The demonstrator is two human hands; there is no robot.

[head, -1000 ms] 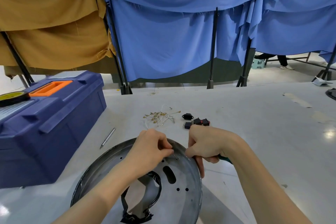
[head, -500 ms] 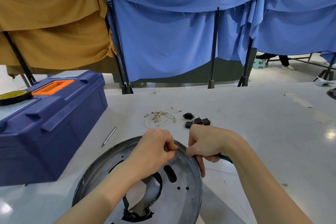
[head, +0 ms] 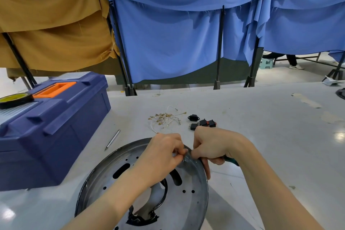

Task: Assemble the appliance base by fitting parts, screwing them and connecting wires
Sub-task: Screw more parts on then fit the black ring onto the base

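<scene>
Head view: far left of the left hand [head: 164, 157], a blue toolbox [head: 52, 123] is seen on the desk [head: 261, 136]; a slim metal tool [head: 113, 139] lies between the two. The round base plate [head: 188, 207] is held under both hands; a small metal part [head: 183, 159] is pinched by the curled left fingers at its far rim. The right hand [head: 211, 145], just beside, is closed round a green-handled tool [head: 230, 160], with one finger laid over the rim. Beyond the hands, loose wires [head: 166, 117] and black switches [head: 202, 123] lie unfitted. The work is judged early: most plate holes are bare, and wiring is not yet begun.
</scene>
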